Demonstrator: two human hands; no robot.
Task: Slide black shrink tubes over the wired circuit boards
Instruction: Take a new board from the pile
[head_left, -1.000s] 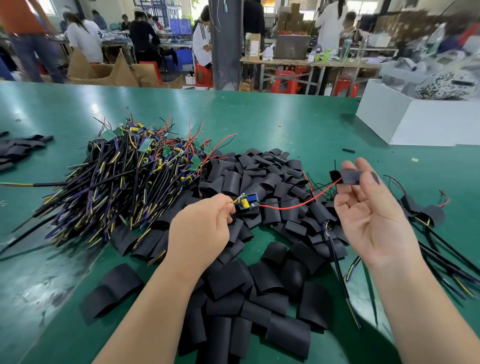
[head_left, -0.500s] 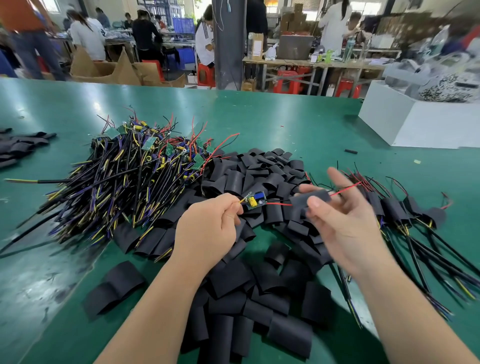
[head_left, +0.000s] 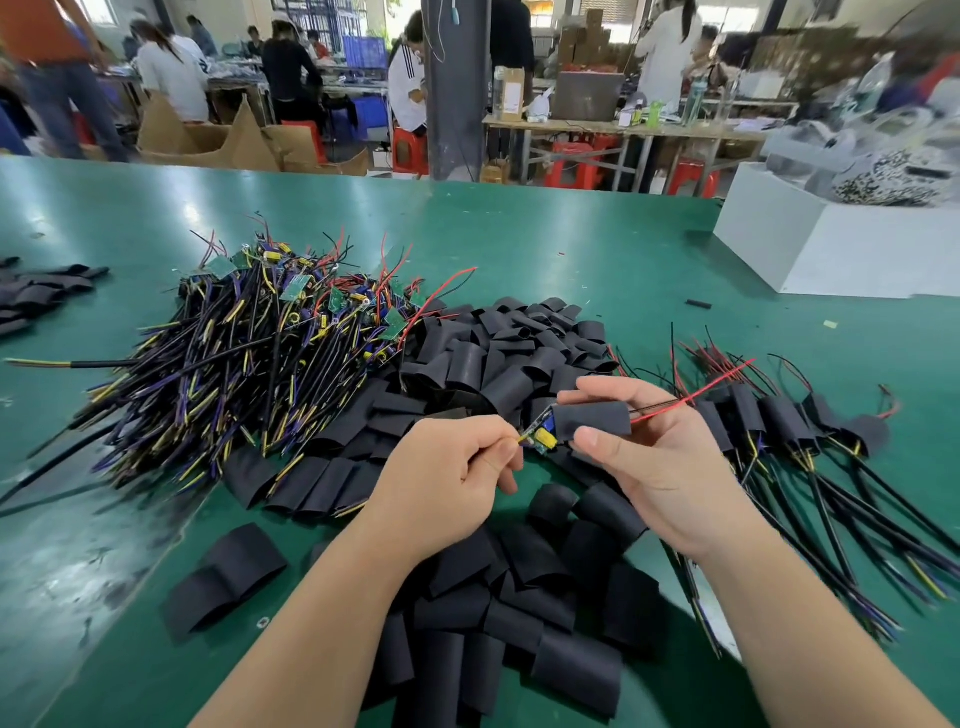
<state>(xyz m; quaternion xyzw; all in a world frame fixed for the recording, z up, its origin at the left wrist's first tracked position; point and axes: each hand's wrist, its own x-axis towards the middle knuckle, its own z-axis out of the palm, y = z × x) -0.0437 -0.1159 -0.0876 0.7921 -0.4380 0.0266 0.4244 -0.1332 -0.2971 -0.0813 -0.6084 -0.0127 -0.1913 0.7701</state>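
Observation:
My left hand (head_left: 447, 478) pinches the wire end of a small circuit board (head_left: 540, 435) with yellow and blue parts. My right hand (head_left: 660, 467) pinches a black shrink tube (head_left: 592, 418) between thumb and fingers, just right of the board. The board's near end shows at the tube's left mouth. Its red and black leads (head_left: 691, 397) come out of the tube's right end. A pile of bare wired boards (head_left: 249, 358) lies to the left. Loose black tubes (head_left: 509, 353) are heaped in the middle and in front of me.
Boards with tubes on them (head_left: 789, 426) lie at the right, cables trailing toward me. A white box (head_left: 831, 249) stands at the back right on the green table (head_left: 597, 244). More black tubes (head_left: 36, 296) lie at the far left. People work at benches behind.
My right hand has drawn the tube leftward along the red and black leads up to the board. The left hand has kept its hold on the board and barely moved.

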